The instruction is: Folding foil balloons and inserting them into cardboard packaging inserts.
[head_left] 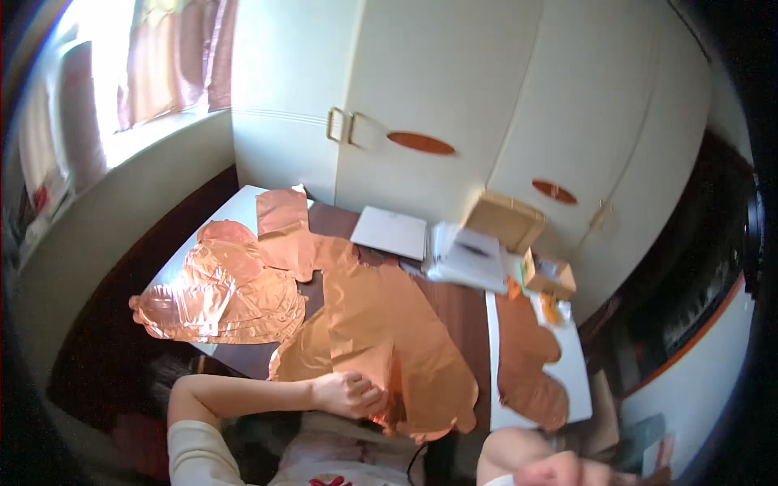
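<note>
A large flat rose-gold foil balloon [405,332] spreads over the middle of the dark table and hangs past its near edge. My left hand [352,394] is closed on its near part, where the foil folds up into a shiny crease; the fingertips are hidden. At the lower right edge of the view, my right hand [559,470] is away from the foil, and its fingers are smeared by motion. More flat foil pieces lie around: a shiny, wrinkled foil balloon [235,292] at the left and a matte, curvy foil balloon [527,356] at the right.
White boards lie under the foil at the left and right. Toward the back of the table [454,304] are a white flat box [391,232], a stack of clear-wrapped sheets [466,255] and an open cardboard box [551,275]. Behind rises a white wardrobe [438,81].
</note>
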The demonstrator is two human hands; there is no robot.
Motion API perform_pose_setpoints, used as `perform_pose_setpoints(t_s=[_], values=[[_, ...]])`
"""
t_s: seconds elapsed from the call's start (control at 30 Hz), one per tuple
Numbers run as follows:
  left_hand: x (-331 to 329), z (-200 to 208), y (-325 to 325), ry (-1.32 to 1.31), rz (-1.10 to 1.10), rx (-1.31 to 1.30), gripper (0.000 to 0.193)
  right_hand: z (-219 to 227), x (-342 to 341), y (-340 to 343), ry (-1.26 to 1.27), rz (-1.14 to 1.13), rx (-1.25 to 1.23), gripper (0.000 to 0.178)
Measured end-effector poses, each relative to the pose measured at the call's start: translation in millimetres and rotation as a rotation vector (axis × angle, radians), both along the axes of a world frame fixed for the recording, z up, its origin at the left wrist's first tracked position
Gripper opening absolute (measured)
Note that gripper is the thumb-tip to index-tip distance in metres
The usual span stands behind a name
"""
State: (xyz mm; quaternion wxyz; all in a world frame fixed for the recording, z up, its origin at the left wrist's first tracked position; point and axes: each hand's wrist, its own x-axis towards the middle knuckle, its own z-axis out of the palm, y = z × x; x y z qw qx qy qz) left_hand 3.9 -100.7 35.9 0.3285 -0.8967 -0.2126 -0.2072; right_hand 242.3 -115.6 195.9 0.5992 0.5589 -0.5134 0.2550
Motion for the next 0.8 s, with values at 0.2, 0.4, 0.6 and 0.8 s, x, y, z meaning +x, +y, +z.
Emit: perform_pose_setpoints(t_s=[0.2,0.4,0.6,0.8], values=[[-6,14,-10,-0.099,0.104,0.014,0.029,-48,-37,69,-1.277,-0.522,-0.807,0.050],[-12,42,-12,-0.109,0.188,0.059,0.034,-164,-39,164,-1.987,-0.543,-1.225,0.052],[-5,46,-10,-0.134,0.207,0.126,0.032,-166,-69,186,-2.091,0.075,-1.323,0.043],[5,38,-13,-0.165,0.126,0.126,0.027,-158,-94,192,-2.057,0.004,-1.419,0.038]])
